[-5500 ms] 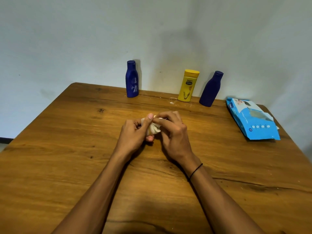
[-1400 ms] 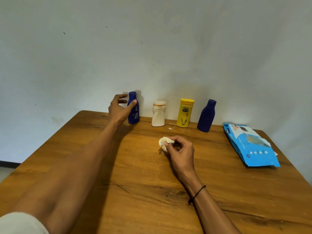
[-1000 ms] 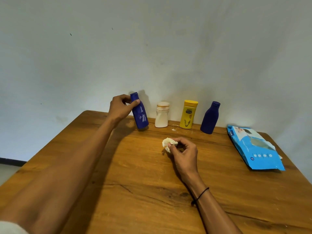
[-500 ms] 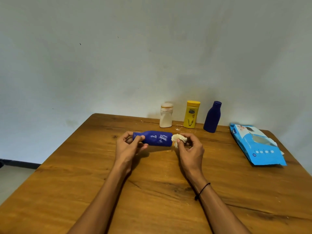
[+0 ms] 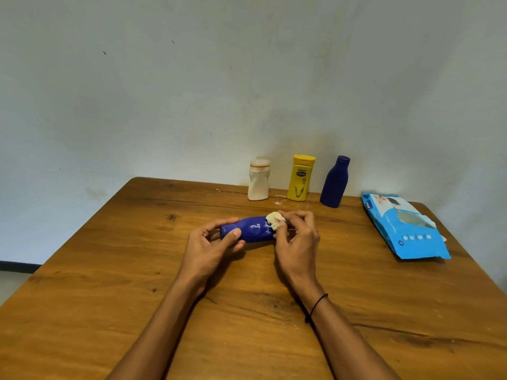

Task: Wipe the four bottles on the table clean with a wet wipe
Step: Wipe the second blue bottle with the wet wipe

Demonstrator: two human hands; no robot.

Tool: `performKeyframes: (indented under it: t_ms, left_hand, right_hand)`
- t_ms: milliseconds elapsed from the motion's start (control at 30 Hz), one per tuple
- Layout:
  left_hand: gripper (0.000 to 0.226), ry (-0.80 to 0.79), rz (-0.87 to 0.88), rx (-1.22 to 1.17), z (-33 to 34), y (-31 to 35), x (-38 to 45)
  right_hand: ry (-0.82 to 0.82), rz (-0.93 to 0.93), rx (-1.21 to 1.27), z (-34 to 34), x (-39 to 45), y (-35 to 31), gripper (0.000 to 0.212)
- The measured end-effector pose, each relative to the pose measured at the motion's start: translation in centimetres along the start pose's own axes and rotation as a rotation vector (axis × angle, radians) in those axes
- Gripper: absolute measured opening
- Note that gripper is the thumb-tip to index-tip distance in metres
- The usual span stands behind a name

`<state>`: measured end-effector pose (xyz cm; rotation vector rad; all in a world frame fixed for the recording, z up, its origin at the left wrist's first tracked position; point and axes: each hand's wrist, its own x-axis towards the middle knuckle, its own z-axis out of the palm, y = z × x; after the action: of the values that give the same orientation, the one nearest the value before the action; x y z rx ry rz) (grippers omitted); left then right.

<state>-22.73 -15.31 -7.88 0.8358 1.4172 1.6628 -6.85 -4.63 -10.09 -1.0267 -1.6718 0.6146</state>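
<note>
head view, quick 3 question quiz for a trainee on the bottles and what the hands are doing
1. True or false: the blue bottle in the hands is lying sideways.
2. How many bottles stand by the wall?
3. Which hand pinches the wet wipe: A left hand, B right hand?

Key: 1 true. 2 three: white bottle, yellow bottle, dark blue bottle. 3 B.

The held bottle (image 5: pixel 253 229) is deep blue with white smears. The wipe (image 5: pixel 275 220) is cream. At the back stand a white bottle (image 5: pixel 258 183) with a beige cap, a yellow bottle (image 5: pixel 300 178) with a dark label, and a plain navy bottle (image 5: pixel 334 182). The pack (image 5: pixel 403 227) is light blue with white print. The worktop (image 5: pixel 109 283) is honey-brown wood with dark grain. The wristband (image 5: pixel 315 307) is black.
</note>
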Motion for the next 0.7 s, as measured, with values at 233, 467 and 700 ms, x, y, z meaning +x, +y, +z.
performKeyframes:
  t_ms: [233, 467, 700]
  left_hand:
    - [0.035, -0.046, 0.007, -0.022, 0.2, -1.3, 0.1]
    - [0.038, -0.038, 0.005, 0.001, 0.1, -1.0, 0.1]
    - [0.038, -0.037, -0.021, -0.058, -0.4, -0.7, 0.2]
  right_hand:
    - [-0.212, -0.318, -0.165, 0.4, -1.4, -1.2, 0.045]
    - [-0.205, -0.484, -0.295, -0.1, -1.5, -0.9, 0.047]
    - [0.000, -0.184, -0.476, 0.0, -1.2, -0.5, 0.042]
